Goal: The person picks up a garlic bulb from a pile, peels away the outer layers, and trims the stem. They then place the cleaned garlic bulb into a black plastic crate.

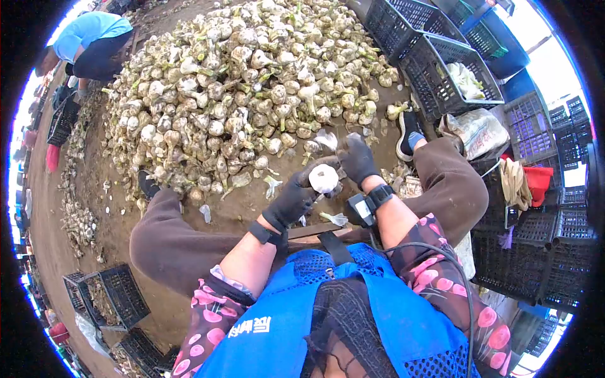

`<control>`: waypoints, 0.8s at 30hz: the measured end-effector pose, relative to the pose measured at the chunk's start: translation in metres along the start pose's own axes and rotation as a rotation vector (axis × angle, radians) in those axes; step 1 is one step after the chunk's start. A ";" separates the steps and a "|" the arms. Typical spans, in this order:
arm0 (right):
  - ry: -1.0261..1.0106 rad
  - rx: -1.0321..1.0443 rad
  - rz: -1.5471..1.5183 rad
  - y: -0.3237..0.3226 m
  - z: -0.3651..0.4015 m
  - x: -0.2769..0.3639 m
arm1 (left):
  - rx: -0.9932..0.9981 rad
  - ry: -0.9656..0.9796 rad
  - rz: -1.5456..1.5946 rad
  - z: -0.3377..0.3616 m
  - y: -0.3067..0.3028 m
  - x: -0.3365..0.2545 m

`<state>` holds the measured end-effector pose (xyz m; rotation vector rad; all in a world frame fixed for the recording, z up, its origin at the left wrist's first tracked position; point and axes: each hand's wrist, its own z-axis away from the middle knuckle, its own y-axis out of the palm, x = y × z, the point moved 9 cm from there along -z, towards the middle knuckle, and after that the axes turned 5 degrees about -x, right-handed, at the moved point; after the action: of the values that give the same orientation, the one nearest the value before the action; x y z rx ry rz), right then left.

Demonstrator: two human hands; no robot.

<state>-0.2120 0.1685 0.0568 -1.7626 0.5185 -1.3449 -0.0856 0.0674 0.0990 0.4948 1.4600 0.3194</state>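
A clean white garlic bulb (324,179) sits in my left hand (295,200), whose dark-gloved fingers are wrapped around it. Just up and to the right of the bulb is my right hand (358,160), also in a dark glove, with its fingers curled. Whatever those fingers pinch, if anything, is hidden. A pale flake of garlic skin (326,140) shows beside the right fingertips. Beyond both hands rises a big pile of soil-stained garlic bulbs (239,88). Below them, a scrap of garlic skin (335,218) lies near my lap.
Black plastic crates (435,75) stand at the upper right, one holding pale garlic. A white sack (482,133) lies by my right knee. Beige gloves (515,183) and a red cloth (537,184) hang on crates. More crates (116,296) are at lower left. Another person (94,44) bends at upper left.
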 end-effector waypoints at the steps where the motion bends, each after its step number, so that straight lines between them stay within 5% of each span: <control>1: -0.005 -0.002 -0.002 -0.002 -0.001 -0.009 | -0.038 0.028 -0.098 -0.001 -0.004 -0.004; 3: 0.225 0.278 0.173 0.008 0.010 -0.028 | -0.098 0.157 -0.298 -0.001 -0.010 -0.011; 5: 0.271 0.277 0.157 -0.002 0.019 -0.023 | -0.186 0.139 -0.392 -0.003 -0.026 0.003; 8: 0.021 -0.146 -0.454 -0.047 0.031 0.031 | -0.319 0.142 -0.552 -0.006 -0.042 0.013; 9: 0.017 -0.149 -0.454 -0.044 0.034 0.038 | -0.318 0.147 -0.554 -0.007 -0.040 0.010; 11: -0.397 -0.049 -0.459 -0.039 0.046 0.082 | -0.352 0.044 -0.623 -0.007 -0.041 0.015; 13: -0.166 -0.033 -0.139 -0.011 0.029 0.037 | -0.265 -0.012 -0.859 -0.007 -0.038 0.021; 14: 0.122 0.064 -0.147 -0.003 0.026 0.005 | -0.295 -0.063 -0.724 -0.005 -0.036 0.022; 15: -0.144 -0.002 0.182 0.015 0.021 -0.008 | -0.318 -0.114 -0.590 -0.004 -0.034 0.026; 16: -0.449 -0.177 0.063 -0.003 0.032 0.015 | -0.329 -0.119 -0.583 -0.006 -0.034 0.028; 17: -0.386 -0.072 -0.371 -0.035 0.042 0.048 | -0.347 -0.130 -0.572 -0.005 -0.035 0.031; 18: 0.214 0.267 -1.041 0.016 0.053 0.024 | -0.304 -0.197 -0.555 -0.007 -0.035 0.039; 19: -0.079 0.341 -0.789 -0.002 0.059 0.054 | -0.263 -0.264 -0.540 -0.007 -0.036 0.046; 20: -0.425 0.141 -0.441 -0.013 0.063 0.065 | -0.154 -0.224 -0.526 -0.010 -0.030 0.052; 21: -0.262 0.225 -0.517 -0.011 0.059 0.053 | -0.050 -0.184 -0.514 -0.012 -0.019 0.053; 24: -0.363 0.160 -0.246 -0.011 0.044 -0.006 | -0.048 -0.193 -0.629 -0.012 0.001 0.039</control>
<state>-0.1745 0.1954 0.0596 -1.9224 -0.0062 -1.1521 -0.0940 0.0887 0.0650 0.0105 1.3399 -0.1897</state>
